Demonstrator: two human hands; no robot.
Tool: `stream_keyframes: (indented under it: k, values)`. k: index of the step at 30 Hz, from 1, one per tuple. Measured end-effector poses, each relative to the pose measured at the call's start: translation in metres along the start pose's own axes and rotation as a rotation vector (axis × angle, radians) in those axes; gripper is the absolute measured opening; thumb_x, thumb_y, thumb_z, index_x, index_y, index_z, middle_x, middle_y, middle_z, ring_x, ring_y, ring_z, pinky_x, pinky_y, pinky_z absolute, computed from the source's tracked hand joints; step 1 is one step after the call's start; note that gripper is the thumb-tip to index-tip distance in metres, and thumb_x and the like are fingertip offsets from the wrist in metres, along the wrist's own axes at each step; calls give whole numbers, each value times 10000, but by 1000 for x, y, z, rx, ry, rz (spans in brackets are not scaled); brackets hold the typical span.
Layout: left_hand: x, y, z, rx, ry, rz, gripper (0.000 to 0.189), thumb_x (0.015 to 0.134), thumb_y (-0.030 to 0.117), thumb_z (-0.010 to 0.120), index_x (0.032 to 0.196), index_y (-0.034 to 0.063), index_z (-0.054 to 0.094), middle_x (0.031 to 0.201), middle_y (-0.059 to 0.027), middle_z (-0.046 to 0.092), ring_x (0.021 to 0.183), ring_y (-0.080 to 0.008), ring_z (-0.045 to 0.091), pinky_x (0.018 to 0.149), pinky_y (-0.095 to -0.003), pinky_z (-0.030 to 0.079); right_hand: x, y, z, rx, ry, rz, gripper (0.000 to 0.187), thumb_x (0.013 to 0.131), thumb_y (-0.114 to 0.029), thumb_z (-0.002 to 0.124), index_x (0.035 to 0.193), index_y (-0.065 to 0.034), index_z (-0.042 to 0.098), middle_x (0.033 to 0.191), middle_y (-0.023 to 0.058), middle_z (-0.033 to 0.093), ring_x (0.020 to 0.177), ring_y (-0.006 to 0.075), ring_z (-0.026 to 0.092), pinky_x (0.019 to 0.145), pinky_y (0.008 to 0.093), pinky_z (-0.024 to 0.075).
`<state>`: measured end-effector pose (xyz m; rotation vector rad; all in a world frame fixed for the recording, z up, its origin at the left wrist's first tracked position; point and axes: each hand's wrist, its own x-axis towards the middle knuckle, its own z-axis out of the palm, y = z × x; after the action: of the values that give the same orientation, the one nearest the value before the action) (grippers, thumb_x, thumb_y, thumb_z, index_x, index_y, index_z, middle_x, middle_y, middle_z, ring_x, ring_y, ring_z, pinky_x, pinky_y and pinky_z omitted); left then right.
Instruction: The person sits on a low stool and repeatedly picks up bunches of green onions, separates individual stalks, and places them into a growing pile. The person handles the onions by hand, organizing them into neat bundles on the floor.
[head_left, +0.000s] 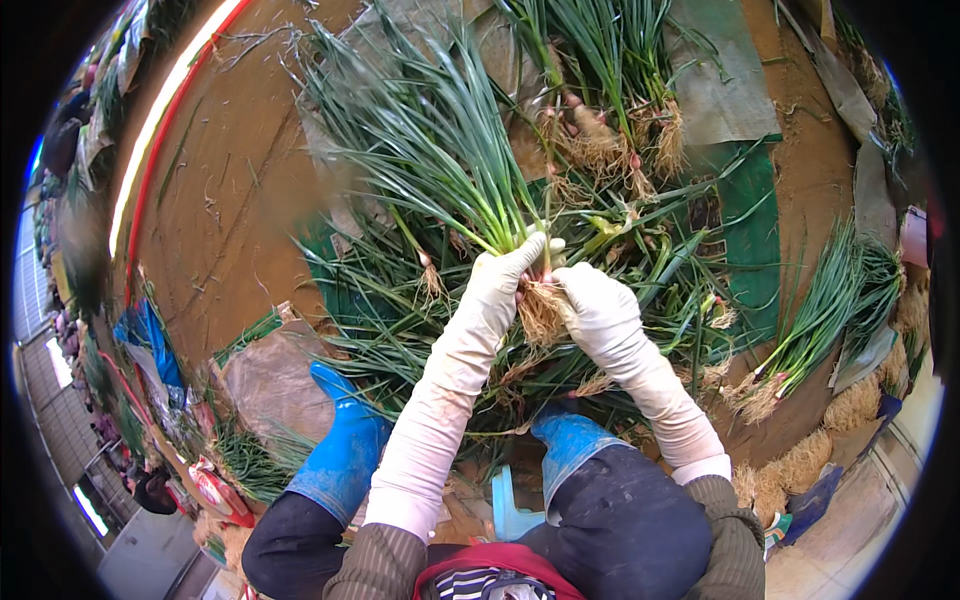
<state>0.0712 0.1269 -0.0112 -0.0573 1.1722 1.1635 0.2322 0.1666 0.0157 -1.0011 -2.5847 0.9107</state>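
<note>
My left hand, in a long off-white glove, grips a bunch of green onions just above their bulbs. The leaves fan up and to the left, and the pale roots hang below the grip. At the bulb end my right hand, gloved likewise, is closed with its fingertips on the bunch's right side. Exactly which stalk it pinches is hidden. A heap of loose green onions and leaves spreads beneath both hands.
More green onions with roots lie on sheeting ahead. A separate bunch rests at the right. Blue boots flank a light-blue plastic stool. Left are a wooden stump-like block and a red hose-like line. Root-out bundles line the right.
</note>
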Motion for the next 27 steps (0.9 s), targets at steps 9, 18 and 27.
stream_keyframes:
  k: [9,18,27]
  values:
    - [-34,-24,3,70,109,-25,246,864,152,683,1074,31,642,783,-43,667,590,-100,583,543,-225,470,59,21,42,1089,-32,787,295,886,-276,670,982,-3,616,775,48,636,629,94,606,534,235,480]
    - [-41,-30,-10,145,72,-25,214,865,167,675,1022,21,670,674,-1,600,533,-67,535,485,-177,384,44,23,80,1358,17,938,266,941,-308,562,935,-47,613,764,22,586,559,114,576,493,264,483]
    - [-104,32,-27,-11,-176,57,584,881,158,657,1388,43,389,849,-48,613,666,-131,599,670,-271,539,60,29,31,191,-618,133,316,901,-422,579,1020,-137,644,905,80,691,862,291,661,766,392,514]
